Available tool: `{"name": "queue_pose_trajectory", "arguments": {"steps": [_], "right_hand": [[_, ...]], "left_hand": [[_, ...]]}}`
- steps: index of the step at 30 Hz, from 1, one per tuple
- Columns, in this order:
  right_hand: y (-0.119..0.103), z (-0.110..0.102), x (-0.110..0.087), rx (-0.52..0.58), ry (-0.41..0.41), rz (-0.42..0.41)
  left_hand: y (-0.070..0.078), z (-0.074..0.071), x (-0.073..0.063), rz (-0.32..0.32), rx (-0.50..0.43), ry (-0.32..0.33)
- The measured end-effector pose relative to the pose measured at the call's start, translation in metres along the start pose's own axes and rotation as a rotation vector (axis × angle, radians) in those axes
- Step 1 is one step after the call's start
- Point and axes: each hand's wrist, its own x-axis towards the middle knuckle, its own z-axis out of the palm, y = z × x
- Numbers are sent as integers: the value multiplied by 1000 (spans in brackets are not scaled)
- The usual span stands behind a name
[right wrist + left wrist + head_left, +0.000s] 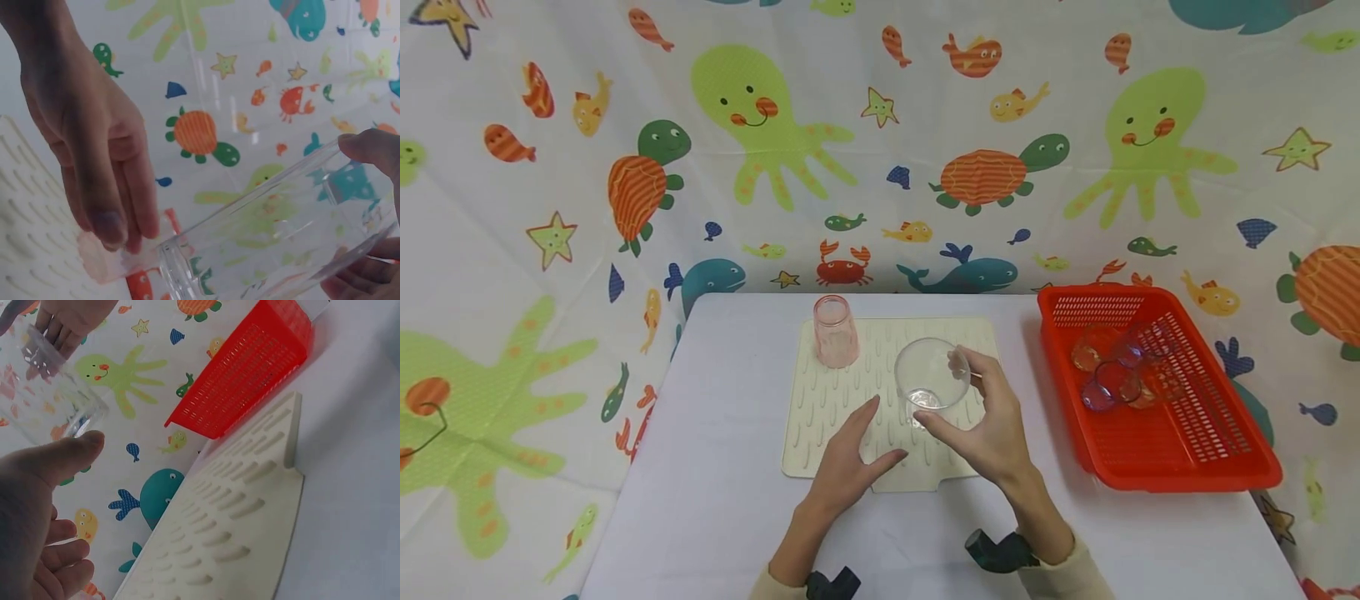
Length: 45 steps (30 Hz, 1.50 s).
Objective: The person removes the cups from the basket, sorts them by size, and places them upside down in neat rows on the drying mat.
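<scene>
My right hand grips a clear drinking glass between thumb and fingers, above the cream ridged mat. In the right wrist view the same glass lies tilted across the lower right, its thick base towards the left hand. My left hand holds nothing; its fingers reach forward with the thumb apart, just left of the glass. A pink glass stands at the mat's back left corner, partly hidden behind the left hand in the right wrist view.
On the right of the white table sits a red plastic basket with perforated sides. Several coloured transparent glasses lie inside it. A curtain with sea animals hangs behind the table.
</scene>
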Motion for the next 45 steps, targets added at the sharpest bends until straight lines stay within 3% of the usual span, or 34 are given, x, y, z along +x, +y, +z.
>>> {"name": "queue_pose_trajectory", "arguments": {"steps": [9,12,17,22,27,33,45], "right_hand": [[-3,3,-1,-1,-22,7],[-3,3,-1,-2,-33,4],[-4,2,-2,11,-58,7],[-5,1,-4,11,-116,24],[-5,0,-6,25,-195,6],[-3,-2,-6,58,-265,-25],[-3,-7,-6,176,-398,-40]], "left_hand": [[23,1,16,86,-73,6],[28,-8,17,120,-88,22],[40,-35,21,187,-171,22],[49,-58,29,250,-240,-19],[55,-69,34,273,-293,-91],[60,-77,39,266,-293,-168],[65,-82,42,318,-282,-223]]}}
